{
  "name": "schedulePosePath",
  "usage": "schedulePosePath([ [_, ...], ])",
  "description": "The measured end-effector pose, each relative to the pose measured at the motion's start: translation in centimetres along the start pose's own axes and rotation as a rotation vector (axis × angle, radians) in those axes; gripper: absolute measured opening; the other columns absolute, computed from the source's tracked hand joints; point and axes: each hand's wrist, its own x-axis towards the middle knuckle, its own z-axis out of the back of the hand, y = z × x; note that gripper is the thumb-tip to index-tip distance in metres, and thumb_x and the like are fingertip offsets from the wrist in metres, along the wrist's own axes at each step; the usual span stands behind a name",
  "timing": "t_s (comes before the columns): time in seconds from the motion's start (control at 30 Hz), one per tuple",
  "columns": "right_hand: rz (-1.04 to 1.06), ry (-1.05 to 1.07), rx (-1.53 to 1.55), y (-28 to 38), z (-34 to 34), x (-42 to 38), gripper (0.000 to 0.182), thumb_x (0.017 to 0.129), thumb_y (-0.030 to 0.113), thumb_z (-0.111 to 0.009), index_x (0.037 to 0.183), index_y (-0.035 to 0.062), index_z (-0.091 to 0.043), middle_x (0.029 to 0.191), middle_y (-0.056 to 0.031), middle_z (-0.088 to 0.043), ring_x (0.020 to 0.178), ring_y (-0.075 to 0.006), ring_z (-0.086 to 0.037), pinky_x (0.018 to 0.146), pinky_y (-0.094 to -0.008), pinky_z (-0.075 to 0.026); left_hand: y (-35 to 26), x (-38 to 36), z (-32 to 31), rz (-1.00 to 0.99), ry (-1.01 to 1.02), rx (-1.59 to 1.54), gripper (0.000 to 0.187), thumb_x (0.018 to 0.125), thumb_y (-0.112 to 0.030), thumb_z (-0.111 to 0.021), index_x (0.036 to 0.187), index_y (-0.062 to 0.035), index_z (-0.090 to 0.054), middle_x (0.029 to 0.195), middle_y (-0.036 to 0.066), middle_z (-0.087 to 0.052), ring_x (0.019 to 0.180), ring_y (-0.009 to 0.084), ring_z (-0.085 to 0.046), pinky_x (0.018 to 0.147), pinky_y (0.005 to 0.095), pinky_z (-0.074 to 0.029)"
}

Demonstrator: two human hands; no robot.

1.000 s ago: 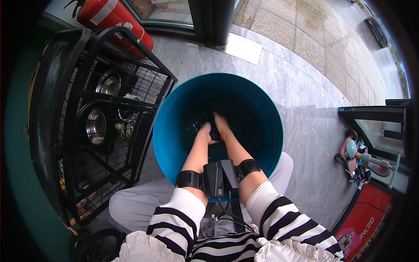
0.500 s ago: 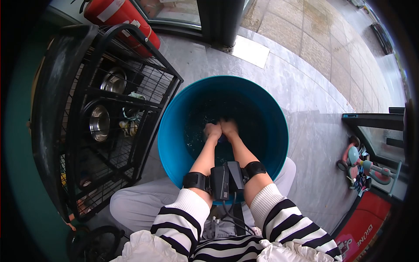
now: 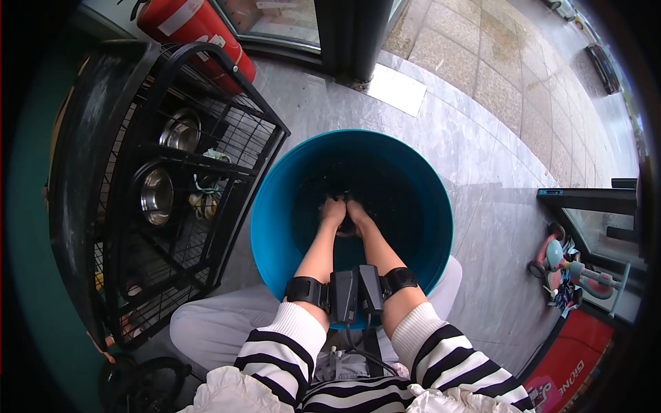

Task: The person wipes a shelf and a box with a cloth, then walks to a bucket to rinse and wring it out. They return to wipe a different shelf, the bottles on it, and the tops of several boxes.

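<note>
A large round blue tub (image 3: 275, 241) stands on the floor between my knees, with dark water (image 3: 310, 186) inside. Both of my hands reach down into it and sit close together near its middle. My left hand (image 3: 333, 211) is partly under the surface, its fingers blurred and bent inward. Beside it, my right hand (image 3: 355, 213) is also partly submerged, its fingertips lost in the dark water. Whether either one holds anything cannot be made out. A black device (image 3: 344, 296) is strapped to my left forearm, and another (image 3: 372, 289) to my right.
At the left is a black wire cage (image 3: 241, 138) with metal bowls (image 3: 157, 196). A red fire extinguisher (image 3: 189, 34) stands behind it. A glass door (image 3: 599, 227), a child's scooter (image 3: 585, 272) and a red box (image 3: 571, 351) are at the right.
My hands have shifted slightly down in the view, toward my body, and their fingers have moved in the water. The tub's far rim appears a little lower.
</note>
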Motion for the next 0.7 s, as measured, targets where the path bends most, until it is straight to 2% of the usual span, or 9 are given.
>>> schedulePosePath([
  [0.07, 0.081, -0.170, -0.090, -0.1, -0.5, 0.5, 0.053, 0.076, 0.041, -0.035, 0.104, -0.0026, -0.045, 0.089, -0.0136, -0.054, 0.071, -0.0289, -0.054, 0.054, -0.0467, -0.046, -0.2, -0.7, 0.6, 0.017, 0.008, 0.041, 0.045, 0.073, -0.035, -0.045, 0.098, 0.0018, -0.050, 0.097, 0.027, -0.049, 0.092, 0.0386, -0.048, 0.080, 0.0399, -0.039],
  [0.13, 0.129, -0.253, -0.133, -0.6, -0.4, 0.7, 0.054, 0.074, 0.042, -0.037, 0.098, -0.0044, -0.050, 0.090, -0.0187, -0.055, 0.075, -0.0323, -0.055, 0.061, -0.0449, -0.045, -0.2, -0.8, 0.8, 0.033, 0.016, 0.082, 0.044, 0.074, -0.035, -0.044, 0.095, 0.0025, -0.052, 0.097, 0.027, -0.049, 0.092, 0.0384, -0.048, 0.081, 0.0398, -0.038],
  [0.2, 0.322, -0.566, -0.501, -1.1, 0.1, 1.1, 0.050, 0.071, 0.039, -0.042, 0.089, -0.0052, -0.054, 0.091, -0.0250, -0.053, 0.083, -0.0352, -0.053, 0.071, -0.0400, -0.043, 0.0, -0.3, 0.5, -0.013, 0.045, 0.178, 0.043, 0.073, -0.035, -0.045, 0.091, 0.0034, -0.055, 0.095, 0.028, -0.049, 0.092, 0.0379, -0.047, 0.081, 0.0394, -0.037],
  [0.3, 0.342, -0.596, -0.501, -0.8, 0.6, 0.7, 0.046, 0.067, 0.036, -0.047, 0.084, -0.0049, -0.056, 0.091, -0.0272, -0.051, 0.090, -0.0351, -0.050, 0.077, -0.0352, -0.040, 0.8, 0.1, -0.4, -0.033, 0.033, 0.110, 0.044, 0.073, -0.034, -0.045, 0.092, 0.0038, -0.054, 0.096, 0.028, -0.049, 0.093, 0.0372, -0.047, 0.081, 0.0386, -0.037],
  [0.43, 0.379, -0.605, -0.501, -0.7, 1.0, 0.7, 0.045, 0.065, 0.036, -0.051, 0.085, -0.0042, -0.057, 0.089, -0.0257, -0.052, 0.089, -0.0351, -0.050, 0.075, -0.0372, -0.040, 0.2, -0.2, 0.2, -0.052, 0.089, 0.136, 0.044, 0.073, -0.035, -0.044, 0.094, 0.0033, -0.054, 0.099, 0.028, -0.047, 0.095, 0.0364, -0.046, 0.082, 0.0375, -0.037],
  [0.53, 0.430, -0.575, -0.669, -0.2, 0.9, 0.3, 0.041, 0.067, 0.033, -0.049, 0.083, -0.0043, -0.057, 0.088, -0.0258, -0.053, 0.087, -0.0356, -0.051, 0.075, -0.0376, -0.041, 1.1, 1.1, 0.1, -0.066, 0.176, 0.274, 0.045, 0.075, -0.034, -0.041, 0.098, 0.0035, -0.052, 0.103, 0.027, -0.046, 0.098, 0.0355, -0.046, 0.079, 0.0368, -0.040],
  [0.6, 0.521, -0.496, -0.939, 0.8, 0.4, -1.6, 0.037, 0.069, 0.029, -0.046, 0.082, -0.0041, -0.057, 0.086, -0.0255, -0.053, 0.085, -0.0358, -0.051, 0.074, -0.0377, -0.041, -0.1, 0.0, 1.3, 0.144, 0.413, 0.254, 0.043, 0.076, -0.031, -0.039, 0.100, 0.0040, -0.048, 0.094, 0.021, -0.053, 0.086, 0.0299, -0.052, 0.067, 0.0381, -0.044],
  [0.63, 0.526, -0.500, -0.939, 0.9, 0.3, -1.3, 0.037, 0.069, 0.029, -0.046, 0.082, -0.0041, -0.057, 0.086, -0.0255, -0.053, 0.085, -0.0358, -0.051, 0.074, -0.0377, -0.041, 0.5, 0.5, 1.2, 0.139, 0.412, 0.253, 0.043, 0.076, -0.031, -0.039, 0.100, 0.0040, -0.048, 0.094, 0.021, -0.053, 0.086, 0.0299, -0.052, 0.067, 0.0381, -0.044],
  [0.7, 0.551, -0.469, -0.920, 0.5, 0.3, -0.2, 0.035, 0.071, 0.026, -0.045, 0.085, -0.0038, -0.056, 0.088, -0.0254, -0.053, 0.087, -0.0359, -0.050, 0.075, -0.0378, -0.040, 2.4, 1.8, 0.7, 0.458, 0.692, -0.323, 0.035, 0.077, -0.028, -0.035, 0.095, 0.0000, -0.046, 0.083, 0.013, -0.053, 0.074, 0.0246, -0.054, 0.058, 0.0383, -0.046],
])
